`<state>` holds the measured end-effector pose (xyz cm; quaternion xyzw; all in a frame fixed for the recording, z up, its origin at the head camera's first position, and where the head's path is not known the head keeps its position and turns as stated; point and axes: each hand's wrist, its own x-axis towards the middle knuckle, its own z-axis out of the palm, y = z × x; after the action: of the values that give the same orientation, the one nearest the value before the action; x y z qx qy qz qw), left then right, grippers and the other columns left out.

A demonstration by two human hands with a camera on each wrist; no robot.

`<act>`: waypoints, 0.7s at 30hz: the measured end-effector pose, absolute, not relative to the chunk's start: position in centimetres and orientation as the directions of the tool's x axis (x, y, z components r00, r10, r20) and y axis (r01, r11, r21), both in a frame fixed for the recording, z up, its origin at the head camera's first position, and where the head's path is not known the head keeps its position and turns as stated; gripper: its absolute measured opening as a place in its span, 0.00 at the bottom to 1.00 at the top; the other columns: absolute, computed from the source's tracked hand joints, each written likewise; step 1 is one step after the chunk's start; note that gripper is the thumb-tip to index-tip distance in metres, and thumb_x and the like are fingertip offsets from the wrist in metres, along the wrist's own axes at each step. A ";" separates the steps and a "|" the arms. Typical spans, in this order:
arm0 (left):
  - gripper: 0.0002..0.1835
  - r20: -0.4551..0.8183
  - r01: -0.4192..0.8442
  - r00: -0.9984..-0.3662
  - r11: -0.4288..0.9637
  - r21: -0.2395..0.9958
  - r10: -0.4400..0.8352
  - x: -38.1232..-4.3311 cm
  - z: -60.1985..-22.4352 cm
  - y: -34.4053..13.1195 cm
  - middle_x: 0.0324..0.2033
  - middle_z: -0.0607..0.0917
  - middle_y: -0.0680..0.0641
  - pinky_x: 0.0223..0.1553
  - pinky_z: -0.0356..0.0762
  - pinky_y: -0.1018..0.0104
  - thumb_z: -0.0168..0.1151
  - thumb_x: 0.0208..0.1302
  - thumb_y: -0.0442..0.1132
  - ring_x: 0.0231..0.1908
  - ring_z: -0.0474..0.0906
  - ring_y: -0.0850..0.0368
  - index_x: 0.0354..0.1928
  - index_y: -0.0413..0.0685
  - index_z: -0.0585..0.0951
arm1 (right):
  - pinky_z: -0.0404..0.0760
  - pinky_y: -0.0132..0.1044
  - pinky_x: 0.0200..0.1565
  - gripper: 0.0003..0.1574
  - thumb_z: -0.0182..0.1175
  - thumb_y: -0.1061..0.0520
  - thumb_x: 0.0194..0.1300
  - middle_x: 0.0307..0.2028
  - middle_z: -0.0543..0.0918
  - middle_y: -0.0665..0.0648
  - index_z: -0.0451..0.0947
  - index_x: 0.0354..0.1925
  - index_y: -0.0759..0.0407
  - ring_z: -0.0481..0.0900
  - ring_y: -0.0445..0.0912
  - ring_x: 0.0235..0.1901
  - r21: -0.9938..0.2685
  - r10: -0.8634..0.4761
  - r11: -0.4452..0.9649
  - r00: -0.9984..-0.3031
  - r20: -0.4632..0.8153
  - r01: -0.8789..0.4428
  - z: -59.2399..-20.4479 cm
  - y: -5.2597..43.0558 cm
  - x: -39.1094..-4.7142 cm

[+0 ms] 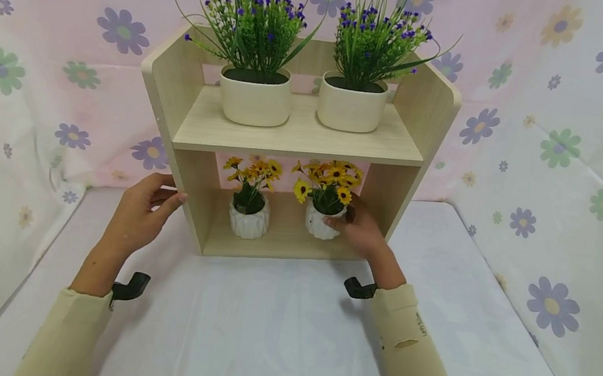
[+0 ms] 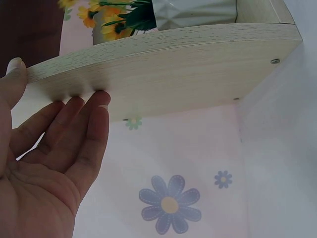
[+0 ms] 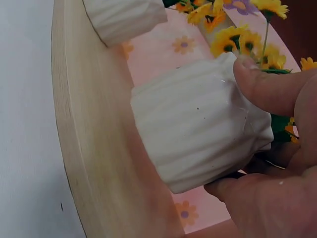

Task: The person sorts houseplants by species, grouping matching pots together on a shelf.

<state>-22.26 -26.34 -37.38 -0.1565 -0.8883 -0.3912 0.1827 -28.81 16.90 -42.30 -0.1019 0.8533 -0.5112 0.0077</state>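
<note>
A small white ribbed flowerpot (image 3: 193, 124) with yellow artificial flowers (image 1: 336, 180) is in the lower compartment of a pale wooden shelf (image 1: 297, 134), toward its right side. My right hand (image 1: 362, 228) grips this pot, thumb on the near side and fingers around the back. My left hand (image 1: 138, 213) is at the shelf's left side panel (image 2: 163, 69); its fingertips touch the outer face and the thumb lies at the front edge. A matching white pot (image 1: 249, 219) with yellow flowers stands to the left on the same level.
On the top level stand two cream oval planters, the left planter (image 1: 256, 99) and the right planter (image 1: 352, 108), with purple flowers and long grass. The shelf stands on a white-covered table (image 1: 261, 333). Flower-printed curtains (image 1: 566, 151) enclose the back and sides.
</note>
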 end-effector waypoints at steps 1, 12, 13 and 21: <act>0.21 0.448 0.422 -0.884 0.644 0.638 0.135 -22.3 -37.4 -26.3 0.61 0.82 0.37 0.54 0.72 0.88 0.63 0.79 0.43 0.59 0.85 0.35 0.66 0.38 0.76 | 0.63 0.55 0.78 0.52 0.75 0.47 0.68 0.78 0.67 0.57 0.61 0.81 0.51 0.61 0.55 0.79 -0.873 -0.171 0.461 -0.981 0.092 -0.162 -42.3 17.0 -28.9; 0.20 0.471 0.441 -0.872 0.637 0.632 0.137 -22.3 -37.5 -26.3 0.60 0.83 0.36 0.53 0.70 0.90 0.62 0.79 0.41 0.57 0.85 0.34 0.64 0.35 0.77 | 0.58 0.56 0.80 0.48 0.74 0.53 0.69 0.77 0.68 0.57 0.63 0.79 0.52 0.58 0.55 0.80 -0.917 -0.139 0.363 -0.983 0.121 -0.164 -43.3 17.7 -29.4; 0.20 0.471 0.441 -0.871 0.639 0.630 0.138 -22.3 -37.5 -26.3 0.60 0.83 0.36 0.53 0.70 0.90 0.62 0.79 0.42 0.57 0.85 0.34 0.64 0.35 0.77 | 0.57 0.55 0.80 0.48 0.74 0.54 0.69 0.77 0.68 0.57 0.63 0.79 0.52 0.58 0.55 0.80 -0.923 -0.140 0.348 -0.983 0.123 -0.165 -43.4 17.8 -29.4; 0.21 0.470 0.439 -0.872 0.644 0.626 0.138 -22.3 -37.5 -26.2 0.60 0.83 0.36 0.53 0.70 0.90 0.62 0.79 0.42 0.58 0.85 0.35 0.64 0.36 0.77 | 0.53 0.54 0.81 0.48 0.74 0.54 0.69 0.78 0.66 0.58 0.63 0.80 0.53 0.55 0.55 0.81 -0.932 -0.123 0.333 -0.986 0.109 -0.144 -43.9 18.1 -29.6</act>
<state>-22.32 -26.22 -37.49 -0.1630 -0.8857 -0.3892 0.1937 -29.56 18.09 -43.91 -0.0819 0.8163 -0.5717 -0.0094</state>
